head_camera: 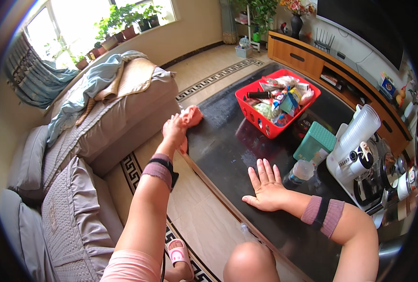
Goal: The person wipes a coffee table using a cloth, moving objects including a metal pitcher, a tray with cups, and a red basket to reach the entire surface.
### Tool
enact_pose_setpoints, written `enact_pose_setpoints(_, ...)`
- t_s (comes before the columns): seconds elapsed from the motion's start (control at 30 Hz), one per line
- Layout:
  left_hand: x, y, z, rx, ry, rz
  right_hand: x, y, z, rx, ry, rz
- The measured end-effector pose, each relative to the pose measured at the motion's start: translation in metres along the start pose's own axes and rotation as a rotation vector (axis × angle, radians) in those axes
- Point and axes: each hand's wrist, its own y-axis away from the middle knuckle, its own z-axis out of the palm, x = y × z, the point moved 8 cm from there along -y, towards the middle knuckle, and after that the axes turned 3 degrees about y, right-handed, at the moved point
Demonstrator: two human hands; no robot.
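Observation:
My left hand [175,131] grips a salmon-pink cloth [192,116] at the far left corner of the dark, glossy coffee table [216,155]. Part of the cloth hangs over the table's edge. Palm down, with fingers spread, my right hand [267,188] rests on the tabletop and holds nothing. Just right of its fingers stands a small clear jar [300,171] with a translucent lid. Behind the jar is a green plastic box [314,143]. A red plastic basket [254,118] full of packets and bags sits farther back on the table.
On the right, a white tray [335,172] holds stacked clear plastic cups [360,127], a white cup and glassware. A grey covered sofa [124,123] stands at the left. Beyond the table are a wooden TV cabinet [295,56] and a small bin [243,51] on the tiled floor.

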Motion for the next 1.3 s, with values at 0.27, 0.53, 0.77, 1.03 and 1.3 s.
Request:
enact_pose_setpoints(0.27,-0.032,0.024,-0.013,-0.031,0.042,0.013,-0.021,-0.01,-0.013,-0.009,0.011,-0.041)
enact_pose_setpoints(0.53,0.158,0.115,-0.015,-0.415,-0.218,0.374,0.0,-0.009,-0.003,-0.023,0.007,0.017)
enact_pose_setpoints(0.77,0.179,0.149,-0.083,-0.004,0.461,0.539,-0.016,-0.016,-0.013,0.05,0.005,-0.038)
enact_pose_setpoints(1.03,0.003,0.003,-0.075,0.29,0.735,0.482,-0.017,-0.012,-0.009,-0.004,0.014,-0.043)
enact_pose_setpoints(1.3,0.035,0.019,-0.045,0.219,0.174,0.34,0.001,0.0,-0.002,-0.025,0.03,0.013)
